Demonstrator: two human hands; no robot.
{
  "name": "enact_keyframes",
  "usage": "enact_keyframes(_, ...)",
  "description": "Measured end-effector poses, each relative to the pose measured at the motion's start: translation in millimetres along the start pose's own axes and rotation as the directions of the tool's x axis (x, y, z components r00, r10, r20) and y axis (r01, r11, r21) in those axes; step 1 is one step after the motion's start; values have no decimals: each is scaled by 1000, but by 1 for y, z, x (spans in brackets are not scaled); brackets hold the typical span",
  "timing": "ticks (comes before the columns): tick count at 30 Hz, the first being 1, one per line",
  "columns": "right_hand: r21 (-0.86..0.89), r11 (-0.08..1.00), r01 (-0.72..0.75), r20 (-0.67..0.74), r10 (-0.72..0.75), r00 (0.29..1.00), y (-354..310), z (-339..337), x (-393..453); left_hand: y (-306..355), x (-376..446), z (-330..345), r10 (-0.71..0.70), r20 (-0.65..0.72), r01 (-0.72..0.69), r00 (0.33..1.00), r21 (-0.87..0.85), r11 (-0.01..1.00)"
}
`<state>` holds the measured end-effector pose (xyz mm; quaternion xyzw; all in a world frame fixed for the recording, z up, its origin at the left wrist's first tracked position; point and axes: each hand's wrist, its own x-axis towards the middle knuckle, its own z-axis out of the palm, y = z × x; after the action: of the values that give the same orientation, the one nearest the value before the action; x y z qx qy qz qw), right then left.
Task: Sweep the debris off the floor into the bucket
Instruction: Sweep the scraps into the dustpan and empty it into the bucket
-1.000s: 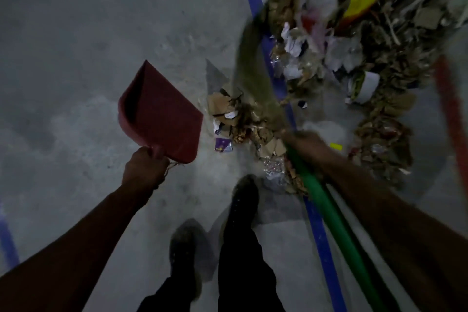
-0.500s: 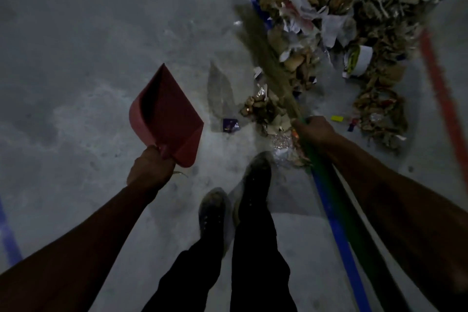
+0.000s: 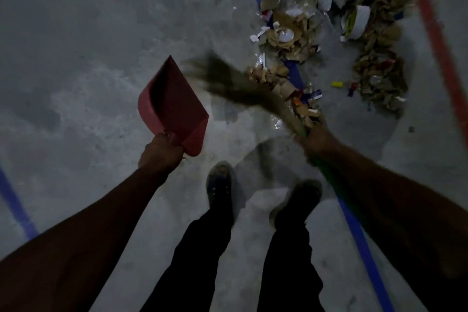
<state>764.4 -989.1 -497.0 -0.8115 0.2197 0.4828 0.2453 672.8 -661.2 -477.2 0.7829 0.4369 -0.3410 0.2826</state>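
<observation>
Grey concrete floor (image 3: 76, 33) fills the dim room, blotched with paler patches. One blue line (image 3: 364, 248) runs from the far debris down to the near right, a second blue line (image 3: 15, 208) crosses the near left corner, and a red line (image 3: 440, 58) slants along the far right.

Debris (image 3: 291, 30), scraps of cardboard, paper and plastic, lies heaped at the far right, over the blue line and spreading toward the red one. A smaller cluster of scraps (image 3: 286, 88) sits nearer, just in front of the right hand. No bucket shows in this view.

The left hand (image 3: 159, 152) is clenched round the handle of a red dustpan (image 3: 172, 106), which is tilted with its mouth pointing away and to the left, off the floor as far as I can tell. The right hand (image 3: 316, 139) grasps a broom (image 3: 240, 86) where its green handle meets the bristles; the bristles are blurred and reach leftward, close to the dustpan's far edge. Two dark shoes (image 3: 219, 185) stand below, between the arms.

Half a second ago the bristles pointed away into the heap; now they have swung left toward the dustpan. The feet, then close together, now stand apart, and the dustpan has kept much the same tilt.
</observation>
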Motion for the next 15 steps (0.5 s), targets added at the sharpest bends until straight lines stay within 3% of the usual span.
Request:
enact_keyframes(3,-14,984,177,-161,-177,971,-8,-30,-4,2,-5,8,-6,12,6,1000,9,1000)
enact_keyframes(5,-14,980,197,-194,-196,961,-3,-33,-14,6,-12,12,-14,19,14,1000,-12,1000)
enact_keyframes(8,-71,986,151,-101,-157,982,24,-15,-31,12,-27,19,-15,22,16,1000,-42,999)
enact_keyframes(13,-413,899,148,130,-103,986,72,-5,-23,27,-44,41,-44,43,48,998,-109,993)
enact_keyframes(15,-389,916,102,127,-56,990,81,-29,4,37,-53,59,-47,36,52,998,-162,985)
